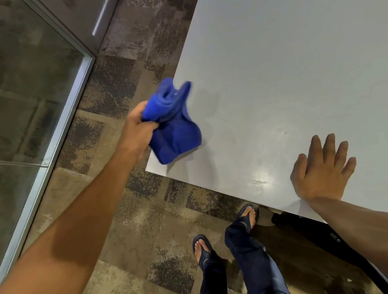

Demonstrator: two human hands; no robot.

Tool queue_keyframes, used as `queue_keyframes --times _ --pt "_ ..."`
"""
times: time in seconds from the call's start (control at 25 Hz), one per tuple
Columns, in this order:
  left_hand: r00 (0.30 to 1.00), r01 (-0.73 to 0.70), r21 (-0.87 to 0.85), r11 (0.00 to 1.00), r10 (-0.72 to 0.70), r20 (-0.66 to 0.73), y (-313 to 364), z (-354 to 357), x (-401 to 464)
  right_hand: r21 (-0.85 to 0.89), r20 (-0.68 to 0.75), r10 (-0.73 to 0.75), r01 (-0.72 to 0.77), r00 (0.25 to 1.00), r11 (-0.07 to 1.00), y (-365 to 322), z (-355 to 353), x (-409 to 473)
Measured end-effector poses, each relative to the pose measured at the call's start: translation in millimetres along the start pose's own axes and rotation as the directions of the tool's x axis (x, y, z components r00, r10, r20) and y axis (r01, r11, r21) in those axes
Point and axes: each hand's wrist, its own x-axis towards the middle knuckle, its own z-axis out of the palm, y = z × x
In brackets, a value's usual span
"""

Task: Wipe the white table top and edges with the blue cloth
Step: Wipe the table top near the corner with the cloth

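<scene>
Feet: sandalled feet (227,236) on patterned carpet (134,231), just beside table's near edge.
Right hand: right hand (321,174) flat on white table (298,70), fingers spread, holding nothing.
Left hand: left hand (136,130) grips bunched blue cloth (173,123) at table's left corner.
Tip: flatten cloth, press evenly, drag along left edge.
Far: glass partition (23,90).

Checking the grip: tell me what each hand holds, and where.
Left hand grips the blue cloth by its bunched left end. Right hand holds nothing, flat on the table.
</scene>
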Motion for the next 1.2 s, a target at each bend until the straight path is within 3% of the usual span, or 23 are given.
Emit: queue_keyframes --times 0.12,0.2,0.36,0.44,0.6,0.76,0.84,0.92,1.0,1.08,1.16,1.2 --pt "0.985 0.030 -0.063 0.998 -0.019 0.171 -6.5 41.5 7.0 -0.001 -0.001 0.001 -0.001 1.000 1.000 -1.5 -0.7 -0.6" --pt "0.969 0.123 -0.104 0.987 -0.097 0.228 -16.6 58.4 9.4 -0.007 0.002 0.003 -0.003 1.000 1.000 -1.6 -1.6 -0.9" --pt "0.953 0.243 -0.037 0.969 -0.232 0.194 -31.2 76.8 7.1 -0.006 0.023 0.010 -0.010 1.000 1.000 -3.3 -5.1 -1.4" --pt "0.951 0.258 -0.057 0.964 -0.244 0.189 -30.2 81.7 6.0 -0.001 0.045 0.013 -0.013 0.999 1.000 -4.6 -7.2 -1.3" --pt "0.924 0.330 -0.297 0.896 -0.243 0.294 -16.6 84.9 2.6 0.000 0.060 0.013 -0.013 0.998 1.000 -6.1 -10.2 -1.6" --pt "0.916 0.302 -0.341 0.890 -0.171 0.364 -3.0 86.6 -1.2 -0.009 0.054 0.014 -0.014 0.998 1.000 -7.0 -10.5 -1.6" --pt "0.928 0.221 -0.284 0.933 -0.111 0.357 0.5 90.5 -1.9 -0.013 0.051 0.014 -0.013 0.999 1.000 -6.7 -10.2 -1.6" --pt "0.956 0.009 -0.059 0.998 0.009 0.293 3.1 99.3 -4.7 -0.017 0.050 0.016 -0.015 0.999 1.000 -6.7 -10.1 -2.0" --pt "0.931 -0.215 0.146 0.966 0.158 0.329 2.5 112.5 -11.3 -0.030 0.045 0.016 -0.015 0.999 0.999 -6.7 -9.9 -1.9" --pt "0.835 -0.411 0.278 0.868 0.236 0.497 -5.4 121.1 -20.0 -0.038 0.040 0.015 -0.014 0.999 0.999 -6.9 -9.5 -1.1" --pt "0.723 -0.546 0.444 0.711 0.132 0.678 -18.5 120.2 -26.2 -0.043 0.041 0.015 -0.013 0.999 0.999 -7.3 -8.8 -0.6" --pt "0.667 -0.631 0.523 0.573 0.055 0.743 -24.9 118.5 -28.9 -0.045 0.045 0.018 -0.016 0.999 0.999 -7.2 -8.5 -0.7"
